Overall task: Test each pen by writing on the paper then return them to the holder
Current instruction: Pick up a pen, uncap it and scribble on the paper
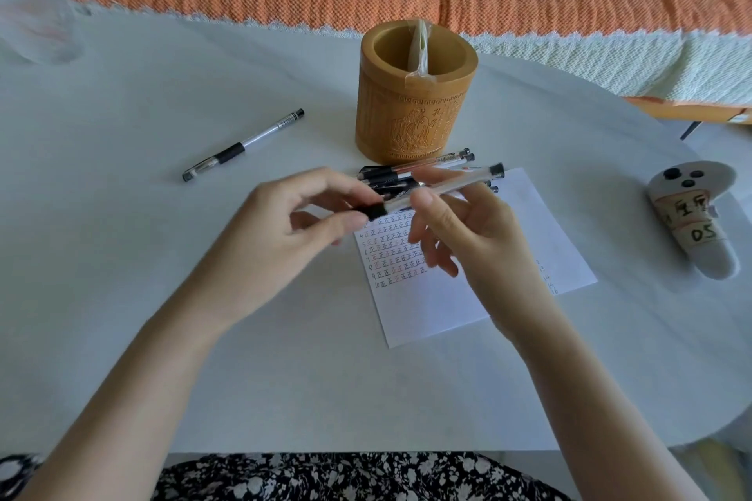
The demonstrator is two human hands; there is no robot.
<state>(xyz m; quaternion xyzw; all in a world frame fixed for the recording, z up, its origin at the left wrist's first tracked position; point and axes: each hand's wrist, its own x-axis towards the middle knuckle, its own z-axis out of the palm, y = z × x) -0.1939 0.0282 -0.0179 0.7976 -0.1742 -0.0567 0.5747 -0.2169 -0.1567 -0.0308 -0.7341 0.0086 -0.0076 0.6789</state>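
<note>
We see a clear pen (464, 181) held up in the middle of the frame, over the paper (468, 305). The left hand (301, 216) pinches its black end with curled fingers (346, 222). The right hand (464, 236) pinches its clear middle. More pens (390, 175) lie piled below the brown holder (415, 110). One pen (244, 144) lies alone at the upper left of the tabletop (162, 94).

Soft, even light is flooding the pale white worktop (122, 256), leaving only faint shadows; wide-angle distortion is bowing the edges; a translucent shape (36, 12) at upper left is blurring.
</note>
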